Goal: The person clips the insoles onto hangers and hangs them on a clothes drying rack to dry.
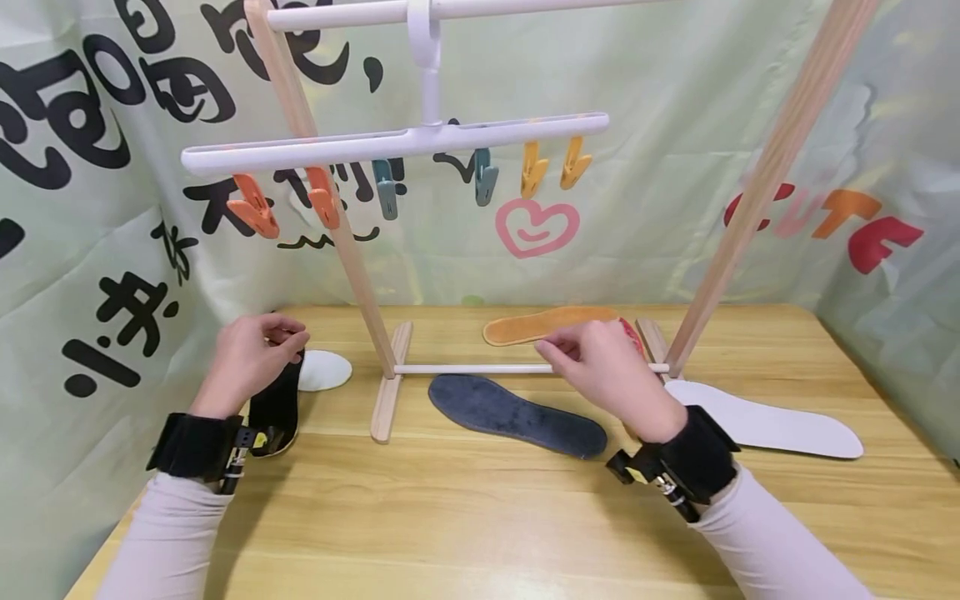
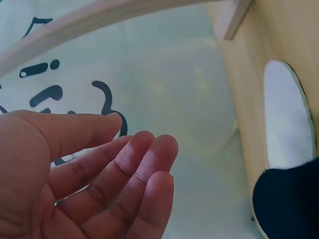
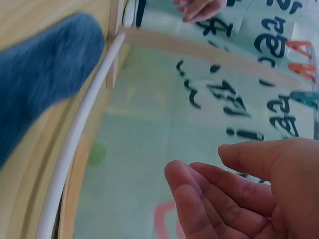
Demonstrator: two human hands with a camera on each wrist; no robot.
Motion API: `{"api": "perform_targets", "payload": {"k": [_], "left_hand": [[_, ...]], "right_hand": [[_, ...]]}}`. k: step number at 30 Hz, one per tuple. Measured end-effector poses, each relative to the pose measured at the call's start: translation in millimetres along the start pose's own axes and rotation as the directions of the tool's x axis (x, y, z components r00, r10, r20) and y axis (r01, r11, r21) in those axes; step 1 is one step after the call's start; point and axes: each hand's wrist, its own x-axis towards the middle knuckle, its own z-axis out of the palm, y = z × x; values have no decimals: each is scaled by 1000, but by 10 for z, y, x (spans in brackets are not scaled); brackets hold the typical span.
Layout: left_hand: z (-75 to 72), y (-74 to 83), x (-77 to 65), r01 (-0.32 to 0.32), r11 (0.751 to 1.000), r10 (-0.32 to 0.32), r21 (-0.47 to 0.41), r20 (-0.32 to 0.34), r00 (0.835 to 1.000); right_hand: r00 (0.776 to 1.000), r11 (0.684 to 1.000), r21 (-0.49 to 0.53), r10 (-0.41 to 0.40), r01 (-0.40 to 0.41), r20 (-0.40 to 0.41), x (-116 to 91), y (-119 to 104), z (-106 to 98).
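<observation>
My left hand (image 1: 251, 354) hovers at the left with fingers loosely bent, holding nothing. Below it lie a black insole (image 1: 273, 408) and a white insole (image 1: 326, 371), partly hidden by the hand. My right hand (image 1: 611, 375) is raised near the rack's low crossbar, its fingers relaxed around nothing. Beside that hand a dark grey-blue fuzzy insole (image 1: 517, 414) lies flat on the table. A tan insole (image 1: 525, 327) sits behind the crossbar, with a red piece (image 1: 632, 333) showing past the right hand. Farther right is another white insole (image 1: 772, 421).
A wooden rack (image 1: 765, 200) stands over the table (image 1: 450, 525). From its top bar hangs a white hanger (image 1: 360, 147) bearing orange clips (image 1: 322, 197), blue-grey clips (image 1: 485, 177) and yellow clips (image 1: 532, 171). A printed curtain (image 1: 645, 233) surrounds the back and sides.
</observation>
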Motion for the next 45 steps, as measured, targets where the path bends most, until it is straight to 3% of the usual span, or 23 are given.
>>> {"api": "perform_targets", "payload": {"k": [14,22,35,45], "left_hand": [[-34,-369,-70,62,997,-63,56,8,998],[-69,-553,-92,75,993,-74,91,-19,997],[-60,-757,-114,157,978,-157,135,-12,988],[-47,-847,-146,180,970,-186,162,26,982]], "right_hand": [[990,980,179,-102,84,95,216,-506,471],[990,977,204,-78,53,119,311,-635,525],[977,970,231,-121,79,175,475,-999,903],[951,964,245,-166,101,262,496,-1275,1289]]}}
